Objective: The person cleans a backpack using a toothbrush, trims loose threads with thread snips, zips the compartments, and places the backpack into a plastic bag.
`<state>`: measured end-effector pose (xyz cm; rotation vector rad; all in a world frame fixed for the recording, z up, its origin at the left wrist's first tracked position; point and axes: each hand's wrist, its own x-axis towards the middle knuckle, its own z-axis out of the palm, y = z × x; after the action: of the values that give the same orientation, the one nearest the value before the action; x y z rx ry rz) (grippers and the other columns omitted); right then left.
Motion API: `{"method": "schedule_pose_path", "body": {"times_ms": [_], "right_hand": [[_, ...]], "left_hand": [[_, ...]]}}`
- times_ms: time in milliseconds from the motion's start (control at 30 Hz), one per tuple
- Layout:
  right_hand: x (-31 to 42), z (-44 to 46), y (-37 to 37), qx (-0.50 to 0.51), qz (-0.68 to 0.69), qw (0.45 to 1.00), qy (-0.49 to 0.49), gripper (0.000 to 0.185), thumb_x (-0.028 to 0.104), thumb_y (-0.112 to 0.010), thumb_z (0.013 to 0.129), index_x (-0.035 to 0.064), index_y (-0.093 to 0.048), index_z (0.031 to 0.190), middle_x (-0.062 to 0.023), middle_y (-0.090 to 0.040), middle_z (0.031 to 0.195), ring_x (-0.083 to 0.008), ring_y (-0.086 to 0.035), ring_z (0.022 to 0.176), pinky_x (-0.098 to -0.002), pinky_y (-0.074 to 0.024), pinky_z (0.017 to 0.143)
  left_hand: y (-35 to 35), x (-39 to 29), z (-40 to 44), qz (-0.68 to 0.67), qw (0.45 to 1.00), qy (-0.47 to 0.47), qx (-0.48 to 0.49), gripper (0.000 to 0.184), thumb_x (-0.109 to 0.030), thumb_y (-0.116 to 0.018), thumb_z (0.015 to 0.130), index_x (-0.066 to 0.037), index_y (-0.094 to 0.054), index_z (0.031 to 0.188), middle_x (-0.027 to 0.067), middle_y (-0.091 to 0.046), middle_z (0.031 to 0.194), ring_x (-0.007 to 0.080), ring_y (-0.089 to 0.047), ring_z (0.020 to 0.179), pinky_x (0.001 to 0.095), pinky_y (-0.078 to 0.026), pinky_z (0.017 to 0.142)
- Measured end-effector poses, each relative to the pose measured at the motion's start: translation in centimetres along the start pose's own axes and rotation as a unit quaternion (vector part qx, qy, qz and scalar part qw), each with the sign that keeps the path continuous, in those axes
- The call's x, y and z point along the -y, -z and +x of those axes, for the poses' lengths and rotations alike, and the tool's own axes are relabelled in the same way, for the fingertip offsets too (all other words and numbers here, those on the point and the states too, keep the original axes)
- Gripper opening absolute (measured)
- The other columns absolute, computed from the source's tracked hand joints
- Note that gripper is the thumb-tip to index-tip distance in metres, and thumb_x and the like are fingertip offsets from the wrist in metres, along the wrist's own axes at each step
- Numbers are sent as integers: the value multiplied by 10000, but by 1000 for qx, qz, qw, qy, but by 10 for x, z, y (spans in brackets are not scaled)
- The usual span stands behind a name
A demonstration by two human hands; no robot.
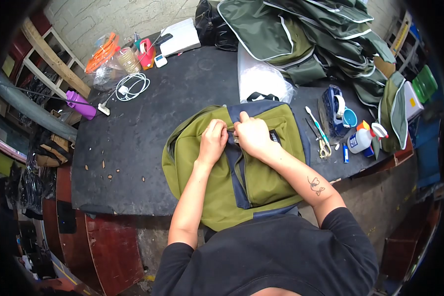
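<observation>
An olive-green backpack (209, 197) with navy panels lies flat at the front of the black table. My left hand (213, 140) is closed, its fingers pinching the fabric by the dark strip at the pocket's upper end. Right beside it, my right hand (251, 135) is curled into a fist over the top of the front pocket zipper (245, 177). Something small and metallic shows under its fingers, but the exact grip is hidden. A dark label (274, 136) sits on the fabric just right of that hand.
On the right of the table (128, 182) lie scissors (324, 149), a toothbrush (316, 124), a tape dispenser (336, 111) and a spray bottle (362, 140). Green bag pieces (325, 34) pile up behind. At back left are a white cable (133, 88) and a purple bottle (80, 104).
</observation>
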<state>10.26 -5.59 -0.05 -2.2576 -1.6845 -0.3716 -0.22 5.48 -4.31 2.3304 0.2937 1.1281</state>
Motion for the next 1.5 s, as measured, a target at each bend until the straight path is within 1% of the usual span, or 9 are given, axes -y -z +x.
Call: {"method": "schedule_pose_path", "body": {"times_ms": [433,567,667,767,800,867,1133,1267,1500], "right_hand": [[-53,-38,72,-211,148,954,-154,288,221,-685,793,47,-598,1006,-120,-565,901,-298,-619,784,-392,-515,701],[-126,-109,59,-241,236,890,-308,417,308,-733,767,27,-602,1046,-122,-612,943,-237,-620,787,-354,-505,721],[-135,-135,29,-97,260,854,-440,400,324,-746,750,3,-626,956,-108,-632,827,-183,-609,759,-317,-487,698],[-118,-111,5,-142,381,833,-376,377,323,-753,732,-14,-631,847,-83,-616,699,-131,-571,693,-281,-457,649],[-114,-104,4,-156,414,822,-359,365,316,-749,737,-15,-626,830,-84,-618,697,-121,-563,680,-279,-450,634],[-104,-88,11,-157,465,811,-318,347,303,-739,746,-13,-618,824,-82,-616,697,-116,-557,678,-281,-448,627],[-74,-53,40,-155,404,859,-273,269,242,-713,775,8,-594,828,-67,-591,692,-129,-540,673,-292,-446,635],[-72,-23,65,-335,237,890,-201,307,271,-726,766,4,-598,848,-77,-583,708,-138,-541,684,-303,-449,634],[-60,52,71,38,337,935,-101,377,328,-747,680,-24,-657,782,-191,-658,751,-307,-664,763,-387,-513,698]], "left_hand": [[110,-10,-34,219,926,173,-253,88,-78,-593,831,-11,-639,863,109,-627,844,222,-611,772,341,-491,713],[224,68,-149,-150,791,387,-450,356,-304,-493,932,6,-666,963,125,-662,853,208,-611,872,367,-491,838],[168,0,-99,-503,795,271,-202,382,-292,-477,940,47,-611,1053,193,-650,926,277,-605,959,410,-467,925],[68,-58,-52,-689,582,427,56,261,-119,-448,937,24,-568,1119,230,-615,1076,353,-588,1022,446,-467,940],[26,-13,-82,-880,266,364,152,315,-144,-448,952,-7,-519,1227,205,-567,1207,319,-544,1127,439,-427,999],[-3,-43,-72,-801,486,321,140,445,-280,-368,995,-69,-380,1387,134,-448,1375,252,-450,1243,390,-386,1041],[11,-74,1,-669,677,300,62,494,-337,-321,1005,-74,-322,1423,108,-409,1408,247,-438,1253,380,-384,1042],[8,-75,-12,-671,664,315,101,494,-332,-327,1005,-73,-313,1426,107,-399,1414,247,-435,1254,381,-385,1041],[-11,-92,-48,-688,603,353,195,496,-319,-341,1005,-72,-293,1433,106,-375,1428,247,-430,1258,383,-389,1040]]}}
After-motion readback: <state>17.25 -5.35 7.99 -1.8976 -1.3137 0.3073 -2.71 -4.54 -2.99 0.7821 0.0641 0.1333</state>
